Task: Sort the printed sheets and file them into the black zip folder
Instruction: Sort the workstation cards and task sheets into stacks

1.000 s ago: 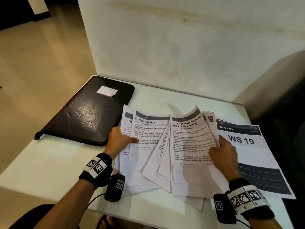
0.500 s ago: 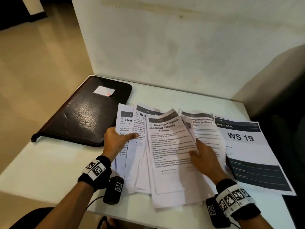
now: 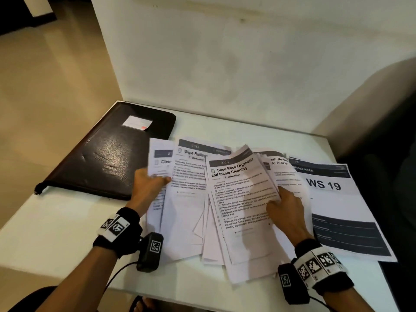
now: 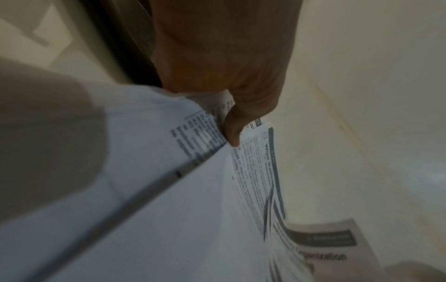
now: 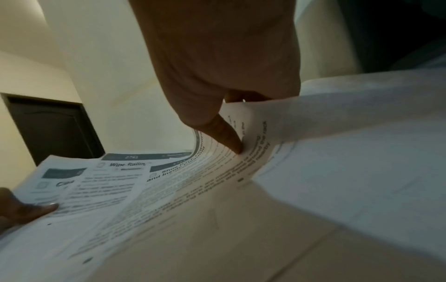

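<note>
Both hands on the fanned printed sheets, folder still shut off to the left.

We see the left hand pinching the left end of the fan, thumb on top. The right hand pinches the curled right edge of the "Shoe Rack Organization" sheet, thumb on top. The black zip folder lies flat on the white table, just left of the sheets. A "WS 19" sheet lies flat at right.
</note>
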